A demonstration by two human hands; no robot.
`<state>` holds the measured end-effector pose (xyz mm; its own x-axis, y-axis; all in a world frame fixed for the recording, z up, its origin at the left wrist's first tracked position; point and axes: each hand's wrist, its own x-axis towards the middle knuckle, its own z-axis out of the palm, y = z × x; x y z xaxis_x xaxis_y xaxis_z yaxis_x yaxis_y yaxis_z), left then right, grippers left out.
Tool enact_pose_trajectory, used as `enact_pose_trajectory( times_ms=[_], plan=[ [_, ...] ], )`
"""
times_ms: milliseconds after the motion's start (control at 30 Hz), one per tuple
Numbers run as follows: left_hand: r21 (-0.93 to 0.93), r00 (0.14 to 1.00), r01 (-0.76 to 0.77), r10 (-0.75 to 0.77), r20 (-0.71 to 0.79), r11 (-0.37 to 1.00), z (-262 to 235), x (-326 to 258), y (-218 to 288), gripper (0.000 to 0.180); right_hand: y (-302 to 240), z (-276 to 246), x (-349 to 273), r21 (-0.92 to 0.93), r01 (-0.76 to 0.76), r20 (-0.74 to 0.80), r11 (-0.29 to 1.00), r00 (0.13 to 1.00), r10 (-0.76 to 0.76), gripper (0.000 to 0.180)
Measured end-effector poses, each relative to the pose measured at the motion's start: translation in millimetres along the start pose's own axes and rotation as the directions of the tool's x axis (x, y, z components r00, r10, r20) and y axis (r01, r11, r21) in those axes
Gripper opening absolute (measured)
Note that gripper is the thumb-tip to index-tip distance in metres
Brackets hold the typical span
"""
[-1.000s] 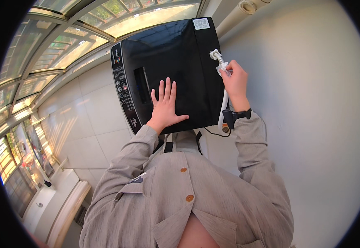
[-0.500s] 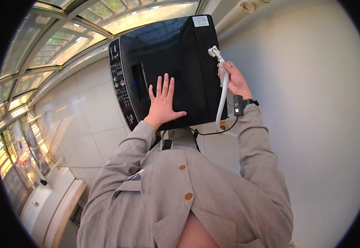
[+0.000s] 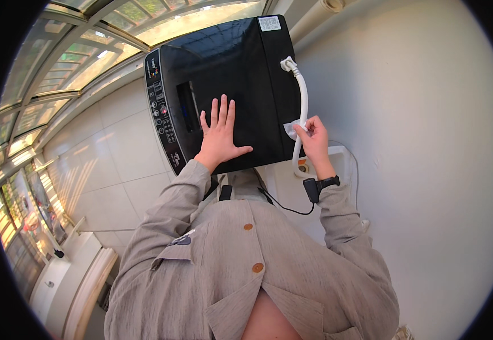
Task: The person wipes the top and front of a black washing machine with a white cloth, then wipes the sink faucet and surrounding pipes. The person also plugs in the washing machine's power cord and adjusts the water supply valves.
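Note:
A black top-load washing machine stands in front of me, its control panel along the left side. My left hand lies flat on its lid with the fingers spread. From a fitting at the back right corner, a white hose curves down along the right edge. My right hand pinches a thin white wipe against the lower part of this hose. The wipe sticks out to the left of the fingers, over the machine's edge. How far it wraps round the hose is hidden.
A white wall rises close on the right. Windows run along the left and back, above a tiled surface. A white basin sits below my right forearm, and a white sink is at lower left. A black cable hangs from my right wrist.
My right hand has slid down the hose toward me, bringing the white wipe with it. The upper hose is now uncovered. My left hand stays flat on the lid.

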<state>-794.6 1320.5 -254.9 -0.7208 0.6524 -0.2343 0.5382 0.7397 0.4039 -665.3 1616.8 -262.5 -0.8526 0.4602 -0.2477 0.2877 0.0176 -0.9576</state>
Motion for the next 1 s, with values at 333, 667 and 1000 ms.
enact_pose_trajectory(
  times_ms=[333, 667, 1000],
  plan=[
    [0.019, 0.999, -0.021, 0.022, -0.032, 1.000, 6, -1, -2, 0.155, -8, 19, 42, 0.122, 0.006, -0.153, 0.992, 0.988, 0.013, 0.040],
    [0.047, 0.998, -0.036, 0.038, -0.044, 0.998, 11, -1, -5, 0.159, 14, 28, -107, -0.593, 0.020, -0.209, 0.805, 0.962, -0.178, 0.037],
    [0.051, 0.996, -0.080, 0.082, -0.039, 0.995, 17, 1, -9, 0.158, 54, 14, -180, -0.814, -0.019, -0.263, 0.580, 0.903, -0.339, 0.026]
  ],
)
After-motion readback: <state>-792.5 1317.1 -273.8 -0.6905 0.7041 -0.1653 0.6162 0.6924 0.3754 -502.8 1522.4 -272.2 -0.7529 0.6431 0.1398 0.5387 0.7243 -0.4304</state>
